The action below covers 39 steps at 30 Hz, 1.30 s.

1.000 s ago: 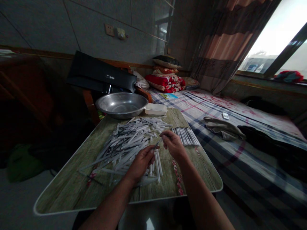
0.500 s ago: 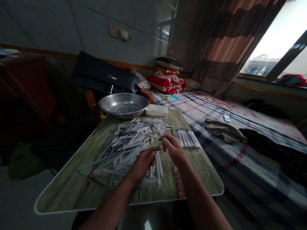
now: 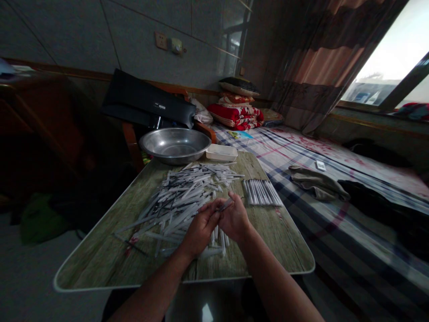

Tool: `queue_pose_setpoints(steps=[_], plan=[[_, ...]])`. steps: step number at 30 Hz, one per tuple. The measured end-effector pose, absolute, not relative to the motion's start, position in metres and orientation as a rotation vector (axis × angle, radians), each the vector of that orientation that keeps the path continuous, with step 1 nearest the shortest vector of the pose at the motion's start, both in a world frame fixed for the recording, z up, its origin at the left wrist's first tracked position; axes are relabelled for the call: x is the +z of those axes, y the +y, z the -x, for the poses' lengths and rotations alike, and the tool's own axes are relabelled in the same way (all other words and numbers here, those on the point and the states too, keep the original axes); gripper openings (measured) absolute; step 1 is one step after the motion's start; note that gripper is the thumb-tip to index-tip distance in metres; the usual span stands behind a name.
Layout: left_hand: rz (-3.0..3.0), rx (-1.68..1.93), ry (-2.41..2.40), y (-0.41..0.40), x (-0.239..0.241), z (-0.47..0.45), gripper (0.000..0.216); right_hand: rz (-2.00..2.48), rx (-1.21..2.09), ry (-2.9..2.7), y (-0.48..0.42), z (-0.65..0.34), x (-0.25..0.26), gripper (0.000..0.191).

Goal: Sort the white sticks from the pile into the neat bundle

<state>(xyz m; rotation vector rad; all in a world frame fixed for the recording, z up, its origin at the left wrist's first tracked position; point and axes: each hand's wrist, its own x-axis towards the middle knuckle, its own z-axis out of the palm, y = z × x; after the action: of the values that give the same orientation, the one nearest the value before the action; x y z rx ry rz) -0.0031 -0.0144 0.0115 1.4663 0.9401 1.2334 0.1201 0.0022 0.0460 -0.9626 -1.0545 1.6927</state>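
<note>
My left hand [image 3: 201, 228] is closed with thumb and fingers pinched on a slim pen [image 3: 227, 204] with a pale barrel. My right hand [image 3: 236, 219] meets it, palm partly turned up and fingers curled round the pen's other end. Both hands touch each other above the table. Behind and left of them spreads a loose heap of white pen barrels and dark thin sticks [image 3: 182, 194]. A few white barrels [image 3: 223, 241] lie just under the hands, partly hidden. To the right, a neat row of pens [image 3: 262, 192] with dark ends lies side by side.
The wood-patterned table [image 3: 278, 246] has a pale rim. At its back stand a metal basin [image 3: 176, 145] and a white plastic tray [image 3: 221, 153]. A bed with a plaid sheet [image 3: 301, 156] adjoins on the right, and a black monitor-like panel [image 3: 147, 100] leans behind the basin.
My hands have drawn together; the right has come down and left and rolled palm-up against the left. The pen now lies between them. The view has shifted slightly.
</note>
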Motion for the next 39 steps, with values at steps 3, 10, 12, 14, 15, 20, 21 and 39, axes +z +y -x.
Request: queue_pose_setpoints(steps=[3, 10, 12, 14, 15, 20, 21, 39], plan=[[-1.448, 1.235, 0.938, -0.016, 0.014, 0.002, 0.029, 1.028, 1.623, -1.099, 0.001, -0.120, 0.047, 0.063], [-1.606, 1.226, 0.992, -0.020, 0.015, 0.000, 0.025, 1.024, 1.533, -1.190, -0.001, -0.120, 0.047, 0.059], [-1.651, 1.216, 0.995, -0.020, 0.016, 0.000, 0.025, 1.005, 1.526, -1.209, -0.001, -0.120, 0.045, 0.059], [-1.684, 1.199, 1.002, -0.020, 0.015, 0.000, 0.027, 0.981, 1.538, -1.204, -0.001, -0.121, 0.043, 0.059], [-1.695, 1.190, 1.005, -0.020, 0.015, 0.000, 0.027, 0.974, 1.544, -1.197, 0.000, -0.121, 0.042, 0.059], [-1.686, 1.210, 0.996, -0.020, 0.014, 0.000, 0.025, 0.900, 1.608, -1.139, 0.001, -0.123, 0.039, 0.057], [-1.682, 1.216, 0.997, -0.020, 0.015, -0.001, 0.025, 0.871, 1.629, -1.117, 0.001, -0.123, 0.039, 0.057], [-2.350, 1.040, 1.208, -0.008, -0.001, 0.003, 0.021, 1.121, 1.400, -1.532, 0.008, -0.198, 0.032, 0.016]])
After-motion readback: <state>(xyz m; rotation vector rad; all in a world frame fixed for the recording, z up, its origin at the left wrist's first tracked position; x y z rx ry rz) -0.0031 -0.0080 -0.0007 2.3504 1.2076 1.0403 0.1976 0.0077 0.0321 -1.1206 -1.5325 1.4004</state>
